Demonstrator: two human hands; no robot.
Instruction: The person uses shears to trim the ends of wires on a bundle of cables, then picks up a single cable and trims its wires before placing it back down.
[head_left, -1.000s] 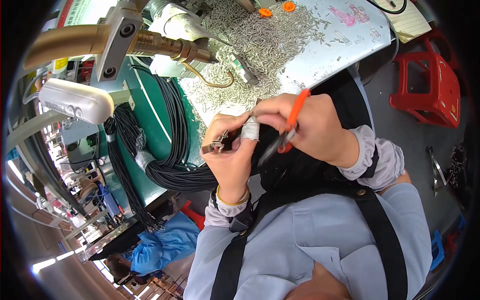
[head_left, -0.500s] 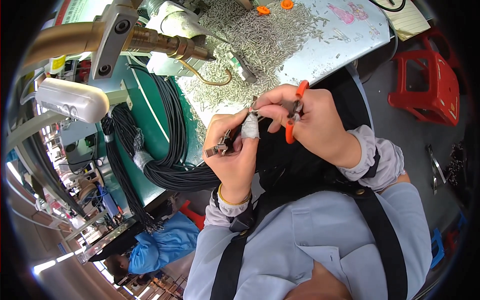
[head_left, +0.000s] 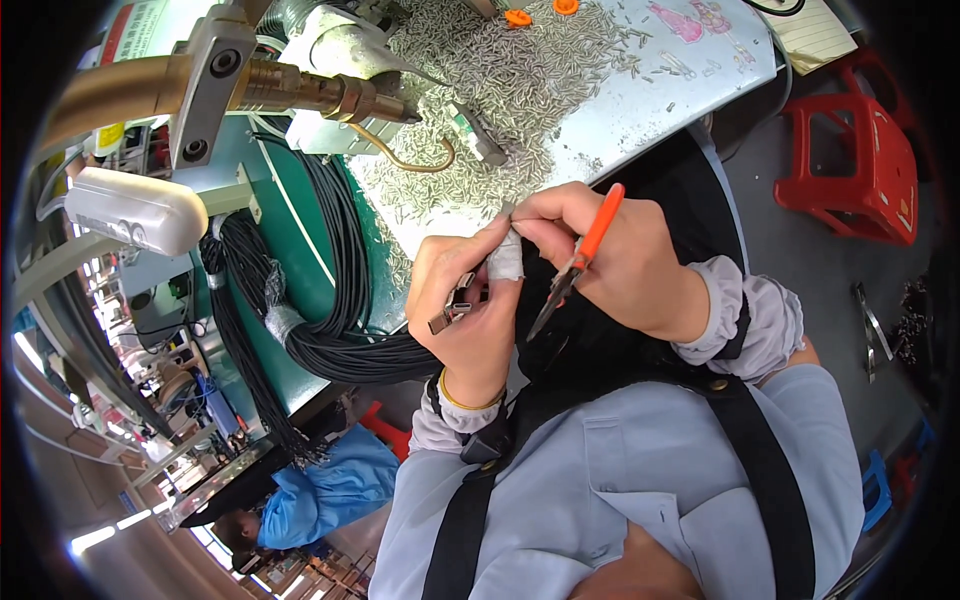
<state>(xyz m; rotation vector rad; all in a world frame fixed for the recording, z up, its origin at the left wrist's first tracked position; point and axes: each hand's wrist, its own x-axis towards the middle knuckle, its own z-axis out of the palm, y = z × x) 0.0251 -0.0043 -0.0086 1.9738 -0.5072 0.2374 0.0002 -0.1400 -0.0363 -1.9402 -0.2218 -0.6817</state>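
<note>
My left hand [head_left: 455, 300] is closed around several metal cable connectors [head_left: 452, 312], which poke out between its fingers. White tape [head_left: 507, 258] wraps one of its fingers. In my right hand [head_left: 620, 255] sits a pair of orange-handled cutters [head_left: 600, 225], its dark blades pointing down toward my lap. The thumb and forefinger of that hand pinch together right against my left fingertips. Whatever lies between the fingertips is too small to make out. Both hands are in front of the bench edge.
Many small metal pieces [head_left: 480, 60] cover the bench [head_left: 680, 100] ahead. A brass-coloured nozzle arm [head_left: 330, 95] reaches over from the left. Bundled black cables [head_left: 345, 345] hang at the left. A red stool [head_left: 850, 165] stands right; a person in blue [head_left: 340, 490] sits lower left.
The cutters have swung round in my right hand, so the blades now point downward. My right fingers have closed in on the left fingertips. The left hand has barely shifted.
</note>
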